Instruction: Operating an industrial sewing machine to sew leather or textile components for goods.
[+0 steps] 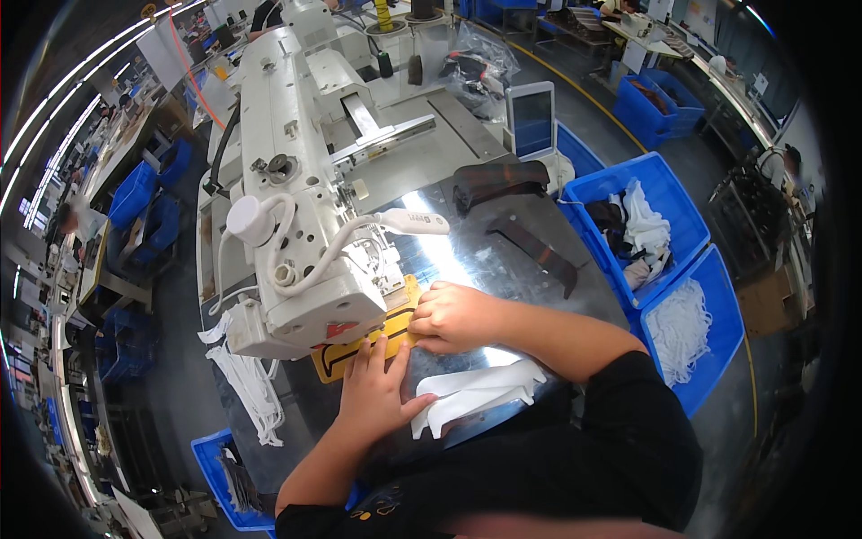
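Observation:
A yellow sewing template [334, 361] with dark slots lies under the head of a large white sewing machine [310, 310]. My left hand [370, 395] rests with its fingers stretched out on the template's near edge, its thumb reaching to the right. The fingers of my right hand [456, 316] are bent and closed at the template's right end. Just right of my left hand lie white cut fabric pieces [476, 393], which the left thumb touches or nearly touches. Part of the template is hidden by the machine head and my fingers.
On the metal table lie dark fabric pieces [539, 256] and a dark folded bundle [501, 183]. White strips [251, 395] hang at the left edge. A small screen [532, 121] stands behind. Blue bins [696, 202] with fabric flank the right side; another blue bin [211, 458] sits lower left.

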`<state>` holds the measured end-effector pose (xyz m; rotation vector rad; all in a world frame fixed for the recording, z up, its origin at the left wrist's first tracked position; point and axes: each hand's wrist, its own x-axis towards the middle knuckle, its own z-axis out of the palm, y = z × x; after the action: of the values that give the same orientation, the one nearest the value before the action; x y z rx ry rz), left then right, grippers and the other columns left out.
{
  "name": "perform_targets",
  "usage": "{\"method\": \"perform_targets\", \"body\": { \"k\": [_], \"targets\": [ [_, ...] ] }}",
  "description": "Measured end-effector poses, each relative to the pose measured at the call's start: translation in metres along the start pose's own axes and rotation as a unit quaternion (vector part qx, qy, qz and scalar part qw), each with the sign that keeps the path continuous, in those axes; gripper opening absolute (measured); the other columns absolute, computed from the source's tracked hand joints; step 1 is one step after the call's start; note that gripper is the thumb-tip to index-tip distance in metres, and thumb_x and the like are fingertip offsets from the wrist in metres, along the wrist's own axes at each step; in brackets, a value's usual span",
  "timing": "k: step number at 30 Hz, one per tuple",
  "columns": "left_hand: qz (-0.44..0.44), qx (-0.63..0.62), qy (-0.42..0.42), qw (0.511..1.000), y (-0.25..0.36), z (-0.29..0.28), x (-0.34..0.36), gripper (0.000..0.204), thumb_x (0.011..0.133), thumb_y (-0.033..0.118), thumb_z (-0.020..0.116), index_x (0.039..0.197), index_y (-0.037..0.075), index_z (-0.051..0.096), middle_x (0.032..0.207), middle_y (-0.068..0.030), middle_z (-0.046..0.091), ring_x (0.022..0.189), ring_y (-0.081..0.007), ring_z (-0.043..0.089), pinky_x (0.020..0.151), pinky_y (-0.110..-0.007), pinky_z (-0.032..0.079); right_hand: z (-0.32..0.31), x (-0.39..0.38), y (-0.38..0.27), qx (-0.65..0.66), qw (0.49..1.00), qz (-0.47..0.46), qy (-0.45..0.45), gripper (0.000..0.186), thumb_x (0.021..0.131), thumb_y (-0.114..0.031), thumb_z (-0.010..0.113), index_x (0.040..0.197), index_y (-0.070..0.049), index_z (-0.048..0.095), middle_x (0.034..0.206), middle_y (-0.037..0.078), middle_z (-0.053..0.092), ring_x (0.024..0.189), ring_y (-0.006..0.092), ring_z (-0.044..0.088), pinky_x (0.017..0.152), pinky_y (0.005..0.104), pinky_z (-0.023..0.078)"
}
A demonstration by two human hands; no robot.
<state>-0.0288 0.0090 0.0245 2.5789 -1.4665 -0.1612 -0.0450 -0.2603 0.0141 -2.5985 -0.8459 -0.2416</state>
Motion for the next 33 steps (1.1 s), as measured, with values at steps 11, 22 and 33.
{"method": "perform_targets", "body": {
  "k": [11, 22, 33],
  "targets": [
    [-0.008, -0.005, 0.023, 1.000, -0.005, 0.001, -0.002, 0.083, 0.092, 0.068, 0.070, 0.151, 0.010, 0.063, 0.155, -0.0279, 0.054, 0.144, -0.0494, 0.048, 0.119, -0.061, 0.037, 0.012, 0.003, -0.001, 0.005, 0.997, -0.015, 0.076, 0.015, 0.088, -0.023, 0.077, 0.084, -0.009, 0.077, 0.083, 0.008, 0.074, 0.086, 0.0272, 0.071, 0.085, 0.0405, 0.054],
    [0.057, -0.018, 0.067, 0.996, -0.010, 0.008, 0.003, 0.069, 0.096, 0.056, 0.072, 0.148, 0.010, 0.064, 0.155, -0.0194, 0.058, 0.146, -0.0352, 0.053, 0.121, -0.055, 0.037, 0.007, -0.001, 0.023, -0.058, 0.997, 0.023, 0.048, 0.013, 0.086, -0.021, 0.077, 0.083, -0.010, 0.073, 0.081, 0.007, 0.067, 0.083, 0.0282, 0.071, 0.081, 0.0422, 0.055],
    [0.053, -0.082, 0.092, 0.991, -0.018, 0.016, 0.002, 0.064, 0.092, 0.047, 0.079, 0.139, 0.005, 0.069, 0.147, -0.0174, 0.062, 0.139, -0.0351, 0.057, 0.120, -0.052, 0.040, -0.047, -0.045, 0.046, -0.101, 0.992, 0.021, -0.079, 0.009, 0.089, -0.014, 0.067, 0.092, -0.005, 0.070, 0.084, 0.011, 0.071, 0.081, 0.0326, 0.071, 0.076, 0.0456, 0.057]
  ]
}}
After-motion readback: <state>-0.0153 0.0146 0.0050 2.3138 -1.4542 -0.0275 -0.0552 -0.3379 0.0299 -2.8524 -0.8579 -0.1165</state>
